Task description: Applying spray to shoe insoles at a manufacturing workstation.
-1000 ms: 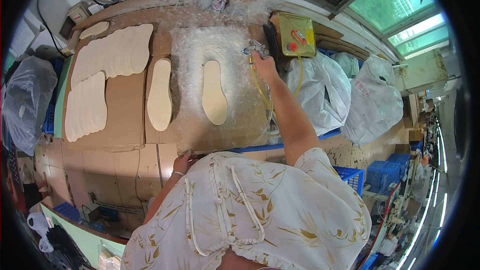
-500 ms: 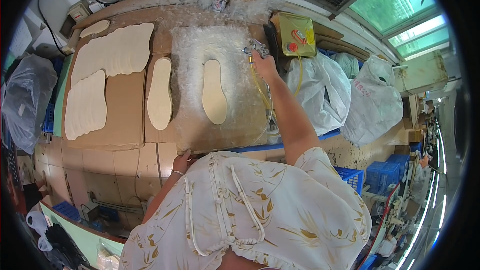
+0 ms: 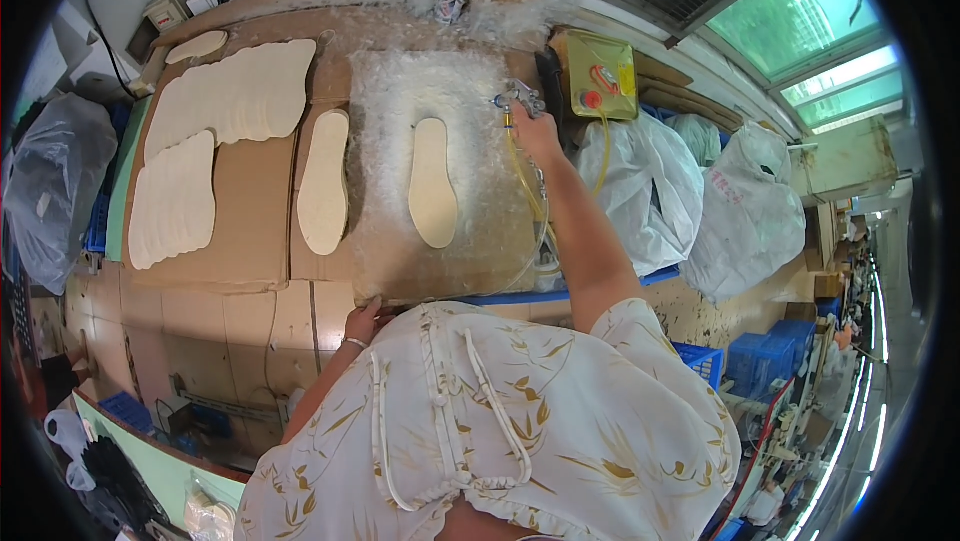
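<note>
The spray gun (image 3: 521,97) is held in the right hand (image 3: 538,135), near the right side of the whitened board (image 3: 385,241), where one pale insole (image 3: 433,183) lies. The left hand (image 3: 364,322) is at the board's front edge; I cannot tell whether it grips. Further left, overlapping insoles (image 3: 230,96) lie on brown cardboard (image 3: 250,226).

The person is wearing a loose white top (image 3: 610,411) that is carrying a scattered print of golden-brown leaves and slender stems. A short, wide sleeve (image 3: 630,326) is covering the right upper arm. Down the front, a ruffled strip (image 3: 437,353) is running between two long white cords (image 3: 497,409). A thin pale bracelet (image 3: 356,342) is circling the left hand's (image 3: 365,322) wrist.
</note>
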The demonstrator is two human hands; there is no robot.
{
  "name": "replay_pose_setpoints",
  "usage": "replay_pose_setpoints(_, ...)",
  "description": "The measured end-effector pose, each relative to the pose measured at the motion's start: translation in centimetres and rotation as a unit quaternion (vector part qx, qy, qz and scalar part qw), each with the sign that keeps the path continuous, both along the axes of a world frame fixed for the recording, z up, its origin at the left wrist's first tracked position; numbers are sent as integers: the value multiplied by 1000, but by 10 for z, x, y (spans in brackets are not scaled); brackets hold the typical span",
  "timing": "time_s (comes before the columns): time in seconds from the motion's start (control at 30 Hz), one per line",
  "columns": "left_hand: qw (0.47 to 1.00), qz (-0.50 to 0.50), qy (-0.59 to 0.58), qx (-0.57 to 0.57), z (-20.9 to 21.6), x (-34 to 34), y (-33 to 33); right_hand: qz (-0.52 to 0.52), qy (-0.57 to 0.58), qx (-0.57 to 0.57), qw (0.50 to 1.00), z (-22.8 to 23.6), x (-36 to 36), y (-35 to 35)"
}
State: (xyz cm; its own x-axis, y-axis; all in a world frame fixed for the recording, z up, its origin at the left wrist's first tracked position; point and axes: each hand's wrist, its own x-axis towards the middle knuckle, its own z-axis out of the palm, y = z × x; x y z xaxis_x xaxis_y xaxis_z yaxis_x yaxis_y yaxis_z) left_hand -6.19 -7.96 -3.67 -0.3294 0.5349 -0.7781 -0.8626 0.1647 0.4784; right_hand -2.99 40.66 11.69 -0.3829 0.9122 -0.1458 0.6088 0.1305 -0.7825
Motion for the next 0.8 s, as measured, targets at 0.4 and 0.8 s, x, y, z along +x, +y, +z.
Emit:
replay_pose_setpoints(0.4,1000,10,6,-8,-8,-1,2,28,52,10,998,-6,4,8)
replay_pose_setpoints(0.8,999,-16,27,-36,16,1,5,18,37,-72,997,18,1,-7)
